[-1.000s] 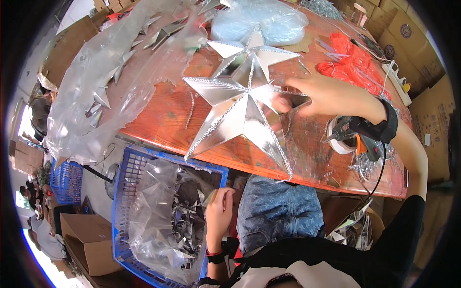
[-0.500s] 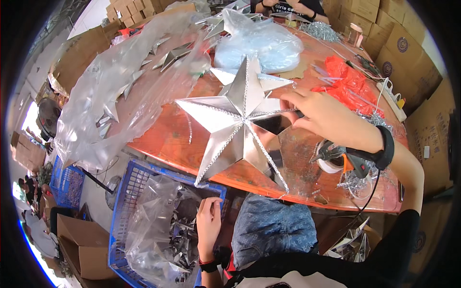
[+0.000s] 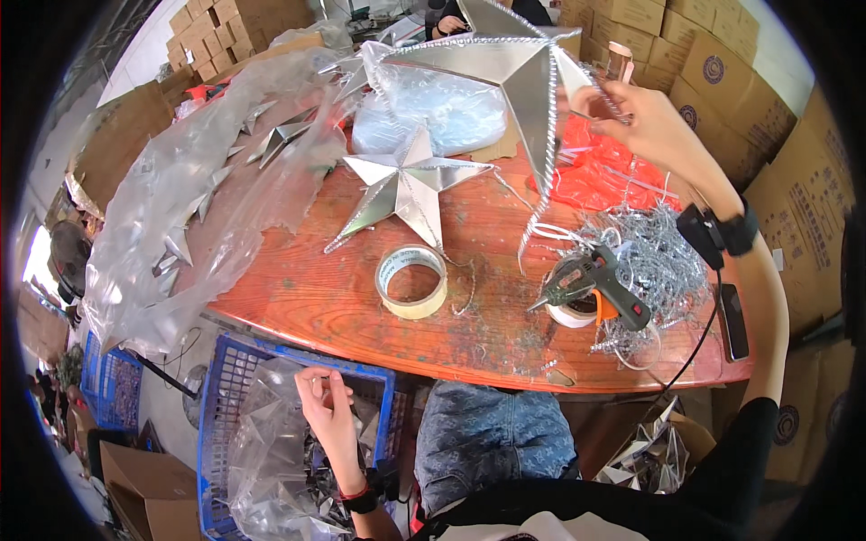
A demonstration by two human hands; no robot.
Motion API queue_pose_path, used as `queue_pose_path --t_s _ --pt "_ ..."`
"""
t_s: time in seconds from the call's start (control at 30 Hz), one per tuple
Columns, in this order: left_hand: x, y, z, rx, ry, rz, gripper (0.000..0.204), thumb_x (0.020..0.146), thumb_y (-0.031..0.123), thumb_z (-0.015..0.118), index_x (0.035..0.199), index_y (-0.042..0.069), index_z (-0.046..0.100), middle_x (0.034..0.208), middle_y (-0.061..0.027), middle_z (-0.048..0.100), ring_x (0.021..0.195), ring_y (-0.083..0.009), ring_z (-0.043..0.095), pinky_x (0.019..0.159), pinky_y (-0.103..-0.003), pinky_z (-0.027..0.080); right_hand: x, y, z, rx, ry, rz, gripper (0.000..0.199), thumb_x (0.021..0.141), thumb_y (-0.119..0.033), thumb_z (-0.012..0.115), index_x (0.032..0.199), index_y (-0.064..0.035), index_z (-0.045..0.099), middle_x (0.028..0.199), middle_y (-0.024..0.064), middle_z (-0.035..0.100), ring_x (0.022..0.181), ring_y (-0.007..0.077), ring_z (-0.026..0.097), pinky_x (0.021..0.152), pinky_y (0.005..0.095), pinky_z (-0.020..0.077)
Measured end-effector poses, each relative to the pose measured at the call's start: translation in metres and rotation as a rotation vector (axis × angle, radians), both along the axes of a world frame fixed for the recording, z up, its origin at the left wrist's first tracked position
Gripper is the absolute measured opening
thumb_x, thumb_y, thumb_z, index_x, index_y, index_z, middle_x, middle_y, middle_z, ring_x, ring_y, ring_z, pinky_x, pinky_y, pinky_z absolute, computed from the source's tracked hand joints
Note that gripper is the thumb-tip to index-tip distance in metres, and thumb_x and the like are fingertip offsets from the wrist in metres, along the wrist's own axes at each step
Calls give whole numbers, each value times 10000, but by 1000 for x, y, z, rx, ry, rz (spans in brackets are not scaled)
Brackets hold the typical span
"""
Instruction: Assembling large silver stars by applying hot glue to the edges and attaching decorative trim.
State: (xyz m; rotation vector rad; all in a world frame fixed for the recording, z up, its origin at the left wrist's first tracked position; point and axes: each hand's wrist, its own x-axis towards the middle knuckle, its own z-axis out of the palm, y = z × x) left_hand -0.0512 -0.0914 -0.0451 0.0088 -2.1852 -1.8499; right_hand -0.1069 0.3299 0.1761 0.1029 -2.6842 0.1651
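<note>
My right hand (image 3: 636, 122) is closed on the edge of a large silver star (image 3: 528, 72), raised over the far part of the table. Its ridges are trimmed with glittery silver cord. A smaller silver star (image 3: 406, 185) of the same kind lies on the table, left of and below the raised one. My left hand (image 3: 329, 410) is above the blue crate (image 3: 298, 347), its fingers loosely bent and apart, with nothing visible in them. Inside the crate, a clear plastic bag (image 3: 262, 442) and silver pieces lie under that hand.
On the wooden table (image 3: 307, 279) are a tape roll (image 3: 410, 281), a glue gun (image 3: 595, 287), tangled silver tinsel (image 3: 658, 257), red plastic (image 3: 604, 171), a phone (image 3: 735, 320) and clear sheeting (image 3: 135, 243) over silver pieces. A person's hand (image 3: 448, 25) shows across the table.
My right hand has lifted the large star up and away to the right, uncovering the smaller star and tape roll. My left hand has shifted left over the crate.
</note>
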Motion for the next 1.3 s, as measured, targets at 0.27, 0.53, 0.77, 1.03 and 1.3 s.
queue_pose_path --t_s 0.27,0.53,0.77,1.03,1.3 --pt "6 -5 -4 86 26 7 66 919 32 494 939 41 432 861 -33 491 650 -71 517 512 -181 402 -119 -4 -47 -49 -228 197 229 741 -232 704 836 -27 665 764 161 658 710 273 643 661 352 479" --pt "13 -39 -17 56 26 142 72 916 -5 451 941 44 404 940 -72 491 675 -89 528 503 -185 414 -167 -21 -84 39 -341 175 309 726 -302 720 776 -3 667 692 163 634 661 247 625 636 333 467" --pt "4 -38 -2 10 104 131 28 944 28 415 941 36 388 953 -78 454 700 -97 513 512 -190 406 -158 -21 -80 30 -340 165 329 702 -301 742 789 -1 641 718 113 636 631 188 572 592 331 450" --pt "-71 -63 78 -268 389 213 56 908 29 494 956 19 467 883 -49 506 690 -122 504 570 -238 412 -59 -20 25 -36 43 177 134 850 -131 578 860 -13 514 706 68 531 664 147 507 606 294 422" --pt "-254 -91 150 -777 523 -178 193 887 179 523 979 9 533 923 -147 593 857 -277 583 776 -338 452 109 9 49 -598 235 -284 370 964 -148 428 1316 -30 423 1006 31 501 807 96 450 694 209 380"
